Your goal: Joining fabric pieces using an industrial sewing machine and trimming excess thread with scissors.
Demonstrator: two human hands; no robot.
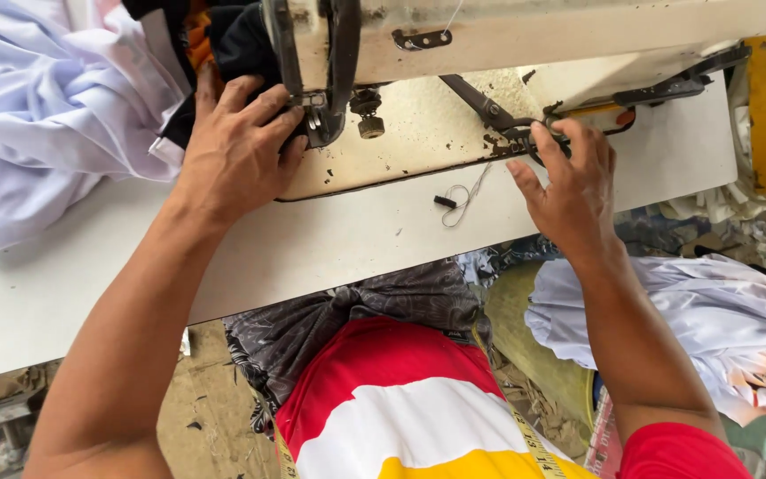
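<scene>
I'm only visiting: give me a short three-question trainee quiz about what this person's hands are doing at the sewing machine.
1. True or false: the left hand rests on dark fabric beside the needle area of the sewing machine.
2. Which does the right hand touch? A) the measuring tape B) dark scissors on the machine bed C) the white cloth pile
3. Fill in: a loose piece of ____ lies on the white table between the hands.

Key: 1 true; 2 B; 3 thread.

Cream sewing machine [418, 133], black cloth [245, 44]
</scene>
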